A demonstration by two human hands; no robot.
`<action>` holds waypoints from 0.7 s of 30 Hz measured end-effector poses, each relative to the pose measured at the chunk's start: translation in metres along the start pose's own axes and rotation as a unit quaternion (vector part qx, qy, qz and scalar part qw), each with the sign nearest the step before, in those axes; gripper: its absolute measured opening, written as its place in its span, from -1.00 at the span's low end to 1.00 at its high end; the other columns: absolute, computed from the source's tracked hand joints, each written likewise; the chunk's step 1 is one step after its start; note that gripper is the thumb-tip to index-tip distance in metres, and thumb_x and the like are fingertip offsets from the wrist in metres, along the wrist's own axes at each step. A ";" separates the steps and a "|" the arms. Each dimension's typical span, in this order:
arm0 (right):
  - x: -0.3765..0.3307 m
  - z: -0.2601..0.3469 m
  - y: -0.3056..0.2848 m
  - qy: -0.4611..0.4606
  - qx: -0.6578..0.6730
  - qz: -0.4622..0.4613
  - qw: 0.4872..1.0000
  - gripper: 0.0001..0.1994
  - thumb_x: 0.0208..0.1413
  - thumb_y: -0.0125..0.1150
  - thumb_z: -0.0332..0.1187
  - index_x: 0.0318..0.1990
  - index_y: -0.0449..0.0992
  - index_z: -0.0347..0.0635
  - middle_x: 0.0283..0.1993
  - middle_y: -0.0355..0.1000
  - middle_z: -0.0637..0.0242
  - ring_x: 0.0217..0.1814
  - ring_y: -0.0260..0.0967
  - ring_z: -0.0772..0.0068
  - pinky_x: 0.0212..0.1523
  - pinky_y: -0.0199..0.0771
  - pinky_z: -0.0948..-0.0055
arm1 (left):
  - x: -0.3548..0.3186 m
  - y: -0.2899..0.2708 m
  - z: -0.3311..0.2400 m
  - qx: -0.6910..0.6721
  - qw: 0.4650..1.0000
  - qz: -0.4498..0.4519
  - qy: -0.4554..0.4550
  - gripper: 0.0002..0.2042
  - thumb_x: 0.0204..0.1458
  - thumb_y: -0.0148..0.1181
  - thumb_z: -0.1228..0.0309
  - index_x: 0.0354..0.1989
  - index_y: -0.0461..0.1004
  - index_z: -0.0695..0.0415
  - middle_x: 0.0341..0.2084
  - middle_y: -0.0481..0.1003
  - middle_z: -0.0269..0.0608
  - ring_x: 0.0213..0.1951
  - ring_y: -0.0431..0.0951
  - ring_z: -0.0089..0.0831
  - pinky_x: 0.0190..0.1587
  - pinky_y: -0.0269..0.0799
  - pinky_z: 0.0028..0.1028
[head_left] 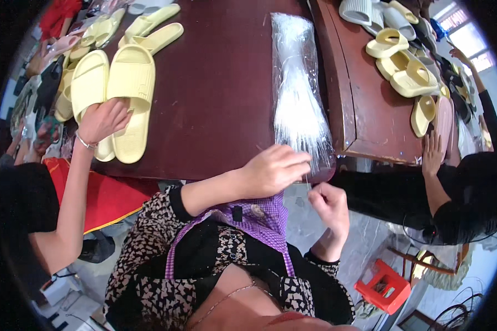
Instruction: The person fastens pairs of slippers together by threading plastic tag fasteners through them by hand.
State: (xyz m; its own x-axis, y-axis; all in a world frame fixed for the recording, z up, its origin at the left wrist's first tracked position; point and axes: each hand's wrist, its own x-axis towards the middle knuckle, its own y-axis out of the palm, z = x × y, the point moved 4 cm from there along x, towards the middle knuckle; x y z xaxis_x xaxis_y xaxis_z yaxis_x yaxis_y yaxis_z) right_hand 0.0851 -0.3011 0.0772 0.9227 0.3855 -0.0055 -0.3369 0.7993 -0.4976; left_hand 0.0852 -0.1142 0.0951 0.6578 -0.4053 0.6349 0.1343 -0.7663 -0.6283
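A bundle of thin, clear-white plastic strands (298, 83) lies in a transparent bag on the dark red table, fanning out toward the near edge. My left hand (276, 172) is at the fanned strand ends, thumb and fingers pinched together. Just beyond the table edge, my right hand (330, 207) is closed, its thumb pressed against the curled fingers. The two hands are a short way apart. Whatever fine thing either one pinches is too small to make out.
At left, a co-worker's hand (105, 121) reaches into a pair of pale yellow slippers (133, 99). Another person's hand (433, 151) rests on the right-hand table beside more yellow slippers (414, 77). A red plastic stool (384, 287) stands on the floor at lower right.
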 end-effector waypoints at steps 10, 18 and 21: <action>-0.014 0.013 -0.016 -0.178 0.368 0.126 0.904 -0.79 0.03 0.08 -0.43 -0.60 0.37 -0.32 -0.65 0.31 0.32 -0.64 0.22 0.52 -0.62 0.15 0.58 | -0.001 0.017 0.005 -0.115 0.992 -0.018 0.056 -0.82 -0.16 0.22 0.55 -0.33 0.48 0.26 -0.37 0.50 -0.08 -0.34 0.50 -0.18 -0.27 0.43 -0.31; 0.035 0.019 0.013 -0.286 0.068 -0.145 0.945 -0.78 0.15 0.11 -0.34 -0.37 0.41 -0.39 -0.45 0.39 0.29 -0.48 0.28 0.51 -0.46 0.24 0.61 | 0.020 -0.001 -0.012 -0.269 0.956 -0.062 -0.094 -0.82 -0.02 0.11 0.60 -0.21 0.50 0.23 -0.43 0.53 -0.11 -0.44 0.55 -0.34 -0.39 0.47 -0.42; 0.025 -0.012 0.021 -0.196 0.161 -0.089 0.963 -0.79 0.16 0.09 -0.37 -0.34 0.42 -0.40 -0.42 0.39 0.30 -0.44 0.28 0.54 -0.39 0.27 0.62 | 0.023 0.002 -0.009 -0.368 0.917 -0.046 -0.147 -0.81 0.04 0.04 0.60 -0.18 0.50 0.25 -0.43 0.54 -0.14 -0.49 0.55 -0.38 -0.42 0.47 -0.46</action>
State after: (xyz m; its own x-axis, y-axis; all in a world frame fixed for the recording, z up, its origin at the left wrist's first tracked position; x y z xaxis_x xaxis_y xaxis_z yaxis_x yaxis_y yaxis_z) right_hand 0.1033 -0.2808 0.0561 0.8507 0.3226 0.4150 -0.2780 0.9462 -0.1657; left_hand 0.0944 -0.1294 0.1125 0.8543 -0.2532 0.4539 -0.2659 -0.9633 -0.0368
